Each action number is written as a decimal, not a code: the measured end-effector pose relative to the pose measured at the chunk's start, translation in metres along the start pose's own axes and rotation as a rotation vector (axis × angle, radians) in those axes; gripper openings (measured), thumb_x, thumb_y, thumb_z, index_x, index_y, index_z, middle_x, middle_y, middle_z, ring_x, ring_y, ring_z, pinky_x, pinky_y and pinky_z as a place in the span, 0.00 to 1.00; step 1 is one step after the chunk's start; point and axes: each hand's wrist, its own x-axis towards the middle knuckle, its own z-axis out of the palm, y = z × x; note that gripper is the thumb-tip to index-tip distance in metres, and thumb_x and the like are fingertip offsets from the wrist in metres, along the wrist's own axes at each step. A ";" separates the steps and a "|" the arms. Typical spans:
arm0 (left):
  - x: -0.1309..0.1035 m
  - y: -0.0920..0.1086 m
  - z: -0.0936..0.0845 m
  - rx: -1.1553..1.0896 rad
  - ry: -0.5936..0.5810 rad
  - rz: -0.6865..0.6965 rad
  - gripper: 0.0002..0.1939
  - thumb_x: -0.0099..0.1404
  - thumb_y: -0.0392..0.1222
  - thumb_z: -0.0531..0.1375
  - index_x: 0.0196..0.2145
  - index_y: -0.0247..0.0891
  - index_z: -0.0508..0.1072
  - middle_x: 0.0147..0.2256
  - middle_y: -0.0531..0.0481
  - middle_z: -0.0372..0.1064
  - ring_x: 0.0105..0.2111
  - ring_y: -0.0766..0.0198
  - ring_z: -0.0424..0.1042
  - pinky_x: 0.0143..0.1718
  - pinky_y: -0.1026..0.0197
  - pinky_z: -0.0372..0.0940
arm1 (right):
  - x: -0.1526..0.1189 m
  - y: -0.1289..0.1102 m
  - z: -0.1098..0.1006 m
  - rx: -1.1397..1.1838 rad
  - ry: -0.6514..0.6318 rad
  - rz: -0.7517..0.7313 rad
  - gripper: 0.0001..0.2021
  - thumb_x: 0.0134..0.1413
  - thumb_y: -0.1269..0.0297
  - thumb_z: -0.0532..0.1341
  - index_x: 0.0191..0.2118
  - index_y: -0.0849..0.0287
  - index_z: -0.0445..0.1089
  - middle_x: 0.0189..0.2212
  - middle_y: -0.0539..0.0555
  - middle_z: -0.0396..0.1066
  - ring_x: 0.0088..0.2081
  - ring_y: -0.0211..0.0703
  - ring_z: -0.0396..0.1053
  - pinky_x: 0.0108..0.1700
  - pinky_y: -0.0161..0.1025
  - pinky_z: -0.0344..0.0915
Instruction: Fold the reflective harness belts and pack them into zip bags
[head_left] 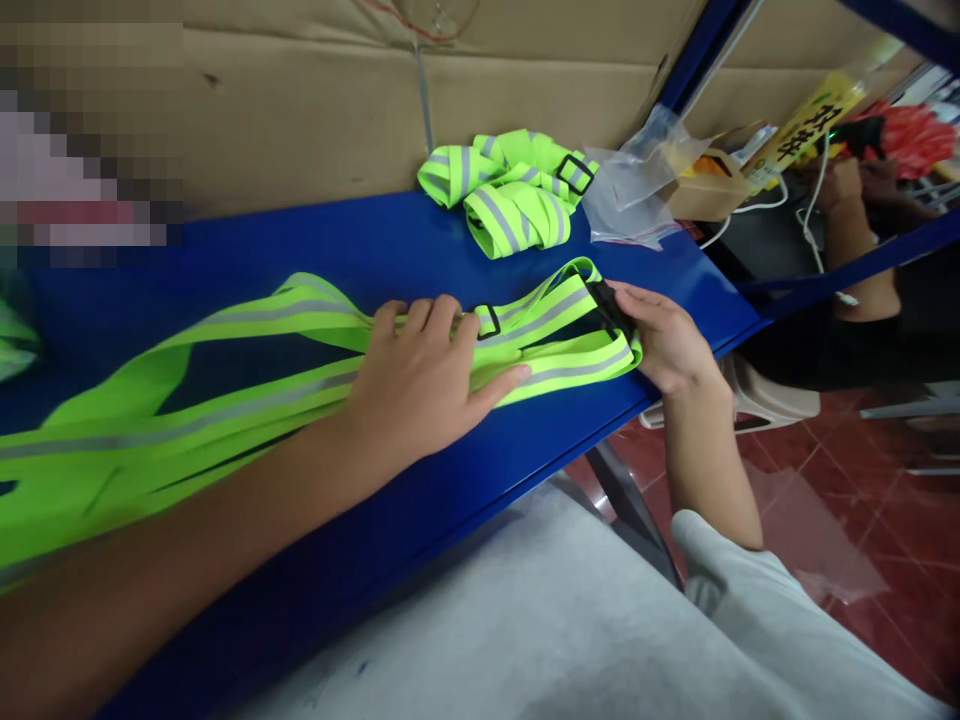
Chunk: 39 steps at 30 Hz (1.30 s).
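Note:
Long neon-yellow reflective straps (187, 430) with grey stripes stretch in loose layers over the blue table. My left hand (420, 375) lies across them, its fingers curled over the far edge and its thumb along the near one. Just beyond its fingertips, a black slider (488, 321) sits on the webbing. At the straps' right end, my right hand (664, 335) grips the looped end by a black buckle (611, 308); its fingers are partly hidden behind the loop. A rolled-up bundle of the same straps (517, 195) rests behind, touched by neither hand.
Clear plastic bags (634, 190) and a small cardboard box (709, 185) are at the table's (517, 455) back right. Blue frame bars (862, 268) cross the right side. Beyond them is another person's arm (855, 240). A cardboard wall (300, 120) borders the back.

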 end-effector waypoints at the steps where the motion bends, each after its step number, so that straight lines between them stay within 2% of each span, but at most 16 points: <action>1: 0.004 0.003 -0.001 -0.036 0.023 -0.002 0.31 0.75 0.59 0.52 0.58 0.28 0.71 0.52 0.28 0.71 0.53 0.36 0.71 0.56 0.36 0.63 | -0.001 0.000 0.001 -0.005 0.000 -0.003 0.19 0.45 0.52 0.76 0.42 0.54 0.79 0.43 0.53 0.81 0.47 0.53 0.79 0.49 0.48 0.77; 4: 0.017 0.011 0.004 -0.173 0.122 0.035 0.27 0.76 0.44 0.51 0.67 0.27 0.61 0.64 0.27 0.63 0.63 0.40 0.66 0.61 0.43 0.63 | -0.003 0.000 0.005 -0.020 0.003 -0.024 0.20 0.47 0.51 0.75 0.45 0.53 0.78 0.41 0.53 0.80 0.42 0.48 0.78 0.46 0.44 0.75; 5: 0.021 0.012 0.008 -0.204 0.141 0.043 0.27 0.76 0.41 0.50 0.69 0.28 0.58 0.65 0.28 0.62 0.64 0.43 0.66 0.62 0.44 0.63 | -0.003 0.001 0.006 -0.015 0.001 -0.022 0.20 0.47 0.52 0.75 0.45 0.53 0.78 0.40 0.52 0.79 0.40 0.46 0.77 0.44 0.43 0.74; 7: 0.028 0.010 0.015 -0.223 0.119 0.022 0.26 0.77 0.37 0.47 0.68 0.28 0.59 0.59 0.30 0.70 0.59 0.45 0.71 0.58 0.46 0.66 | -0.003 0.001 0.007 0.012 0.012 -0.009 0.18 0.45 0.52 0.75 0.41 0.54 0.78 0.34 0.50 0.76 0.34 0.42 0.73 0.36 0.39 0.72; 9: 0.031 0.006 0.018 -0.215 0.070 -0.043 0.23 0.77 0.36 0.45 0.66 0.31 0.62 0.48 0.35 0.77 0.48 0.48 0.77 0.50 0.49 0.69 | -0.002 0.003 0.009 0.020 0.022 0.011 0.17 0.47 0.48 0.74 0.37 0.53 0.76 0.29 0.49 0.71 0.31 0.41 0.70 0.30 0.37 0.67; 11: 0.031 0.001 0.018 -0.217 0.057 -0.102 0.22 0.77 0.37 0.44 0.64 0.34 0.65 0.41 0.40 0.79 0.41 0.51 0.79 0.43 0.53 0.70 | -0.002 0.004 0.010 -0.026 0.010 0.010 0.21 0.52 0.39 0.70 0.35 0.53 0.73 0.26 0.49 0.67 0.29 0.41 0.68 0.28 0.38 0.65; 13: 0.030 -0.001 0.015 -0.225 0.065 -0.116 0.21 0.77 0.37 0.44 0.63 0.36 0.65 0.40 0.42 0.79 0.39 0.52 0.79 0.39 0.56 0.69 | -0.003 0.006 0.012 -0.094 -0.005 -0.019 0.25 0.55 0.33 0.65 0.36 0.52 0.72 0.27 0.49 0.66 0.30 0.42 0.68 0.30 0.39 0.66; 16: 0.027 -0.001 0.010 -0.197 0.057 -0.070 0.20 0.78 0.39 0.44 0.60 0.37 0.68 0.42 0.41 0.78 0.40 0.53 0.79 0.37 0.57 0.68 | -0.003 0.007 0.013 -0.132 0.017 -0.068 0.23 0.53 0.35 0.67 0.38 0.51 0.73 0.31 0.50 0.69 0.32 0.42 0.70 0.33 0.40 0.68; 19: 0.027 0.002 0.008 -0.158 0.018 -0.042 0.21 0.79 0.47 0.44 0.54 0.38 0.73 0.43 0.40 0.77 0.40 0.51 0.79 0.36 0.56 0.67 | -0.003 0.005 0.013 -0.122 0.017 -0.044 0.20 0.51 0.39 0.69 0.39 0.50 0.75 0.32 0.49 0.71 0.32 0.41 0.70 0.31 0.39 0.68; 21: 0.028 0.003 0.008 -0.146 -0.004 -0.046 0.22 0.79 0.51 0.45 0.52 0.37 0.74 0.42 0.40 0.77 0.41 0.48 0.79 0.39 0.53 0.68 | -0.003 0.003 0.013 -0.120 0.013 -0.016 0.21 0.50 0.39 0.70 0.39 0.51 0.75 0.31 0.49 0.71 0.31 0.41 0.69 0.29 0.39 0.67; 25: 0.031 0.001 0.006 -0.094 -0.005 -0.079 0.27 0.78 0.57 0.47 0.50 0.31 0.74 0.40 0.34 0.78 0.44 0.42 0.78 0.47 0.45 0.67 | -0.003 0.000 0.012 -0.172 0.019 0.026 0.26 0.49 0.32 0.67 0.33 0.52 0.70 0.27 0.52 0.68 0.31 0.46 0.69 0.27 0.41 0.65; 29: 0.034 -0.006 0.004 -0.175 -0.077 -0.174 0.31 0.76 0.63 0.46 0.46 0.35 0.76 0.34 0.39 0.77 0.38 0.46 0.78 0.43 0.49 0.68 | -0.004 0.004 0.006 -0.221 0.000 -0.040 0.30 0.49 0.25 0.63 0.33 0.50 0.68 0.29 0.53 0.69 0.36 0.51 0.72 0.31 0.45 0.69; 32: 0.032 -0.011 0.007 -0.173 -0.027 -0.044 0.32 0.75 0.65 0.48 0.49 0.34 0.77 0.45 0.35 0.75 0.48 0.42 0.75 0.50 0.44 0.67 | -0.004 0.006 0.003 -0.251 -0.004 -0.047 0.28 0.50 0.29 0.65 0.36 0.51 0.70 0.31 0.53 0.70 0.36 0.50 0.73 0.32 0.45 0.70; 35: 0.026 -0.010 0.008 -0.148 0.047 0.065 0.35 0.71 0.65 0.57 0.61 0.31 0.70 0.57 0.28 0.67 0.56 0.35 0.68 0.56 0.37 0.63 | -0.004 0.005 0.003 -0.222 0.021 -0.073 0.25 0.50 0.33 0.67 0.36 0.52 0.71 0.31 0.52 0.70 0.35 0.48 0.72 0.32 0.44 0.71; 37: 0.021 -0.006 0.004 -0.136 0.080 0.085 0.39 0.69 0.61 0.62 0.68 0.33 0.63 0.61 0.28 0.62 0.59 0.33 0.65 0.58 0.35 0.60 | -0.003 0.005 0.004 -0.177 0.056 -0.100 0.26 0.48 0.33 0.68 0.34 0.52 0.68 0.28 0.52 0.67 0.34 0.48 0.72 0.31 0.44 0.71; 39: 0.015 -0.001 -0.002 -0.121 0.090 0.124 0.36 0.70 0.55 0.62 0.69 0.36 0.61 0.63 0.30 0.61 0.60 0.33 0.64 0.59 0.35 0.59 | -0.002 0.005 0.005 -0.144 0.082 -0.114 0.26 0.47 0.32 0.67 0.32 0.51 0.65 0.25 0.51 0.63 0.33 0.48 0.71 0.30 0.45 0.70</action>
